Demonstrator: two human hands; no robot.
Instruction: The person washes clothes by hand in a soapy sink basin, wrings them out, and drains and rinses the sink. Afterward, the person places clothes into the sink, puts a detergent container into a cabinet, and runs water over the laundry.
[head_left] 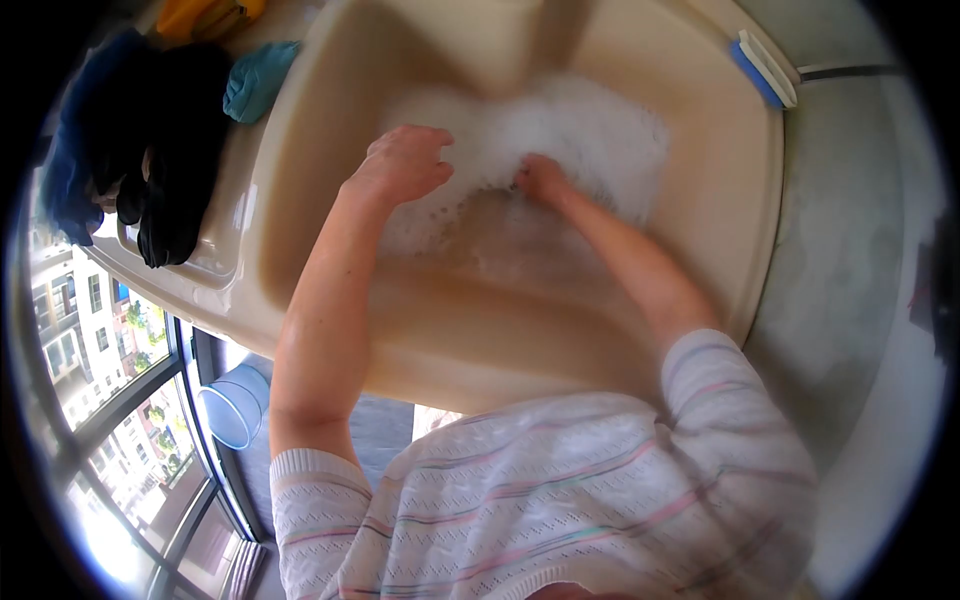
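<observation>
A beige wash basin (400, 330) holds water topped with white suds (590, 120). Over the left side of the foam hovers my left hand (405, 162), its fingers loosely bent and apart from the thumb, with nothing seen in it. My right hand (541, 180) is at the edge of the foam near the middle of the basin, its fingers curled together. A small dark spot shows by those fingertips, but what they hold, if anything, is hidden. Cloudy water hides the basin's bottom.
Dark clothes (165, 140) are heaped on the left ledge, beside a teal cloth (258, 82) and a yellow item (205, 18). A blue-and-white scrub brush (765, 70) rests on the right back rim. A light-blue bucket (235, 408) stands lower left near the window (130, 350).
</observation>
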